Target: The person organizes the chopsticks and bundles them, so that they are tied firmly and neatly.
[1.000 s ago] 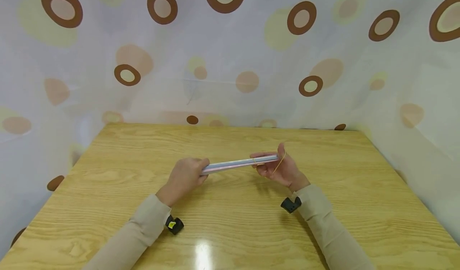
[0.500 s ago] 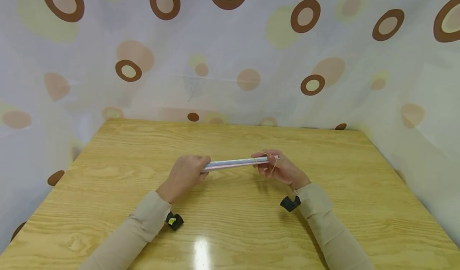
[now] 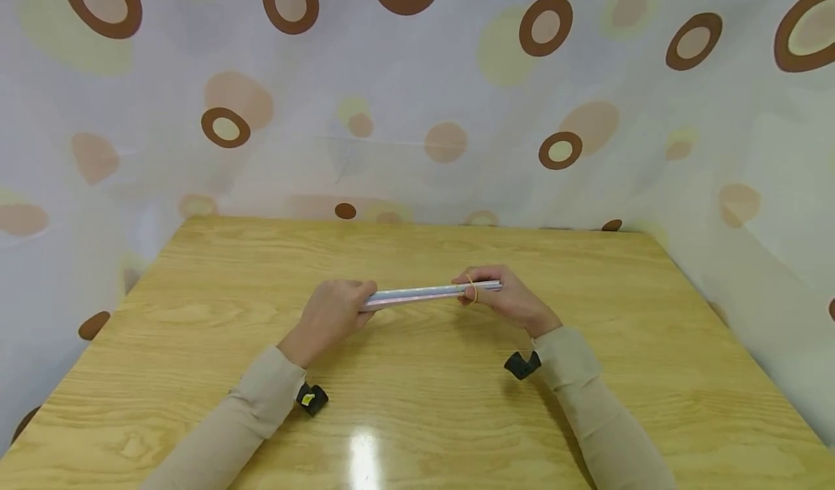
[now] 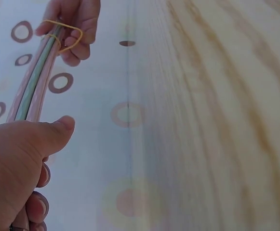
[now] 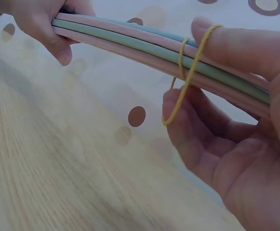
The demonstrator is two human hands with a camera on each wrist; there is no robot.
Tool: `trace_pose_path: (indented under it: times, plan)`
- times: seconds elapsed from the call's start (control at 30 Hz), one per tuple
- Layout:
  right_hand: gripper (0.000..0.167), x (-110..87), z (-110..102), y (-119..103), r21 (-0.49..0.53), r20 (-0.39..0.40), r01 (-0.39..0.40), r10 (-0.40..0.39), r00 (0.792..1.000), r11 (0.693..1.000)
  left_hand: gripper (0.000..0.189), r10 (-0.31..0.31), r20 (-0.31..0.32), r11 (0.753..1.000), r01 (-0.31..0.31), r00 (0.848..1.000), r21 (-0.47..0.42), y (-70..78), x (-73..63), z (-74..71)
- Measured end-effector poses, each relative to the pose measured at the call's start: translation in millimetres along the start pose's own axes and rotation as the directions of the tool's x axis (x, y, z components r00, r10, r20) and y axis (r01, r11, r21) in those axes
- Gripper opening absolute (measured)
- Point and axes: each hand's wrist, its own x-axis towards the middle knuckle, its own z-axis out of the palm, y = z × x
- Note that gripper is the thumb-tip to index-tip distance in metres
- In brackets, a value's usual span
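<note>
My left hand (image 3: 331,314) grips one end of a bundle of long, slim pink and pale blue-green sticks (image 3: 414,296), thumb laid along the top. The bundle is held in the air over the table, nearly level. At its other end is my right hand (image 3: 507,300), with a thin yellow rubber band (image 5: 193,72) stretched between thumb tip and curled fingertips. One turn of the band circles the sticks (image 5: 125,42); a second loop spans across them, as the right wrist view shows. The far ends of the sticks run past the right palm.
A wood-grain table (image 3: 417,417) spreads beneath both hands. Patterned cloth (image 3: 391,98) with brown and beige ovals hangs behind it and along the sides. Black wrist mounts (image 3: 313,399) sit at the cuffs of the beige sleeves (image 3: 254,403).
The right thumb has come down from its raised position, and the right fingers have drawn together. The band's loop has shifted left along the bundle. The left hand keeps its grip.
</note>
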Motion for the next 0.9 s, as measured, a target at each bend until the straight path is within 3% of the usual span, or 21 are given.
trace_pose_path:
  times: [0.13, 0.23, 0.9]
  plan:
    - [0.008, -0.4, -3.2, -5.2, -0.13, -0.039, -0.004, -0.002, 0.999, 0.992, 0.029, 0.003, -0.017, 1.0, -0.004, 1.0, -0.021, -1.5, 1.5, 0.9]
    - [0.004, -2.1, -6.2, -6.1, -0.168, -0.059, -0.003, -0.007, 0.998, 0.986, 0.03, -0.013, -0.005, 0.999, 0.013, 1.0, -0.032, -2.8, 1.0, 1.4]
    - [0.012, -1.9, -7.7, -9.3, -0.249, -0.009, -0.003, 0.001, 1.0, 0.969, 0.032, -0.02, 0.013, 0.999, 0.02, 1.0, -0.038, -7.6, -1.9, 3.3]
